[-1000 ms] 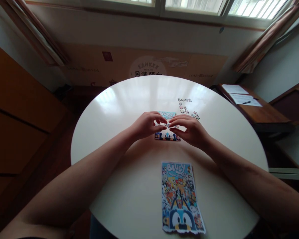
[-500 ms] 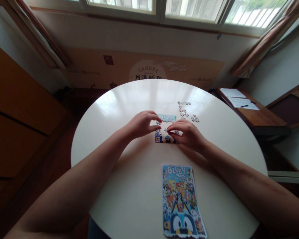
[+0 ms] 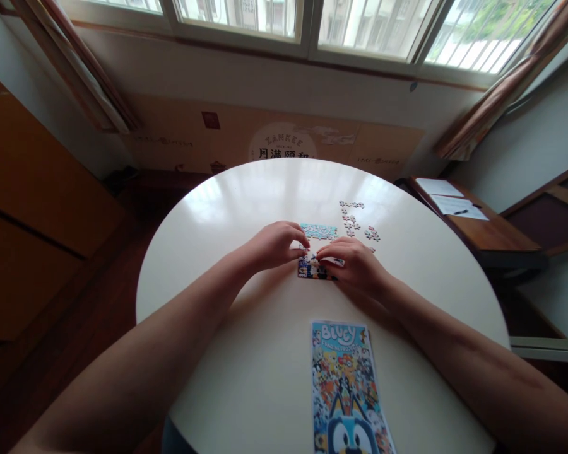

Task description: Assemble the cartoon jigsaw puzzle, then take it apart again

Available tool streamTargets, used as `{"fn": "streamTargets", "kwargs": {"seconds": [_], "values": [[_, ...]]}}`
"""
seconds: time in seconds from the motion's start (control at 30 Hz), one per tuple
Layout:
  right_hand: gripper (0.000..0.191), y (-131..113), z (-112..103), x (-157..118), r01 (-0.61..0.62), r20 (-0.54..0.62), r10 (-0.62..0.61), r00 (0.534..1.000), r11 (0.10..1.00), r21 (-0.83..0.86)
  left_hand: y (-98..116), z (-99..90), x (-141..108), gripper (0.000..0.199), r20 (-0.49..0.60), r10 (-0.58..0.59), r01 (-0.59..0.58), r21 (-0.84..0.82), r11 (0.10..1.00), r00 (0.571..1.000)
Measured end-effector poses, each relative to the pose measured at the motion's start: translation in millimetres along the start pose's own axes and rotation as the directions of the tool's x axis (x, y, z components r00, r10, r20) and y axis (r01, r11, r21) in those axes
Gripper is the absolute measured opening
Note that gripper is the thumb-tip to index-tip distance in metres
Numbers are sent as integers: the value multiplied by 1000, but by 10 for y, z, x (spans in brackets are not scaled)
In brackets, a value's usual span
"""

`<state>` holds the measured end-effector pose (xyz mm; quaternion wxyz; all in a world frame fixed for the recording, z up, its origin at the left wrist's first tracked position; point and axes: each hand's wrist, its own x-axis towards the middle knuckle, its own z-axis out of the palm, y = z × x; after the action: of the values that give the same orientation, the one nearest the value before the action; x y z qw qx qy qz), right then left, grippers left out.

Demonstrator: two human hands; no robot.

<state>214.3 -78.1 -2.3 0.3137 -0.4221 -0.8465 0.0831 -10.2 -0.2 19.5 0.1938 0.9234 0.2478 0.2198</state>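
A partly assembled jigsaw puzzle (image 3: 318, 231) lies flat on the white round table (image 3: 236, 391), with a gap in its middle. At its left edge is my left hand (image 3: 280, 244), thumb and fingers apart around the border, with nothing visible between them. My right hand (image 3: 353, 261) rests over the puzzle's right side, its fingertips pinched at the gap on a small puzzle piece (image 3: 313, 258). The right hand hides the puzzle's right part. Below them lies a printed picture sheet (image 3: 344, 372) with cartoon dogs.
Several loose puzzle pieces (image 3: 350, 221) lie beyond my right hand, with a small cluster (image 3: 372, 234) to their right. A wooden side table (image 3: 497, 233) with papers (image 3: 459, 206) and a pen stands at the right, below the windows.
My right fingertips have moved slightly down with the small piece, toward the assembled lower part of the puzzle. The whole view has shifted slightly, so the table appears lower.
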Motion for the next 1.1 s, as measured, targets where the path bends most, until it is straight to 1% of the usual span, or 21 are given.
{"fn": "streamTargets", "kwargs": {"seconds": [0.23, 0.37, 0.43, 0.67, 0.87, 1.0, 1.1], "values": [[19, 40, -42, -43, -97, -90, 94, 992, 995, -34, 38, -4, -1, 14, -17, -19, 19, 11, 1000, 1000], [20, 65, -95, -58, -107, -137, 105, 985, 994, -4, 59, 6, 7, 13, -45, -19, 19, 2, 1000, 999], [20, 61, -105, -61, -102, -138, 101, 985, 995, 4, 73, 19, 8, 14, -52, -15, 15, 0, 1000, 999], [16, 45, -71, -65, -82, -77, 82, 994, 997, 3, 87, 76, -4, 12, -57, -24, 23, -30, 999, 998], [23, 35, -83, -67, -105, -99, 107, 989, 994, 18, 113, 73, -13, 13, -77, -28, 25, -41, 999, 997], [33, 10, -87, -67, -94, -123, 98, 987, 995, 36, 147, 68, -11, 18, -72, -9, 6, -45, 999, 997], [35, -15, -82, -64, -78, -151, 84, 985, 996, 43, 164, 70, -8, 19, -83, 10, -15, -58, 998, 997]]}}
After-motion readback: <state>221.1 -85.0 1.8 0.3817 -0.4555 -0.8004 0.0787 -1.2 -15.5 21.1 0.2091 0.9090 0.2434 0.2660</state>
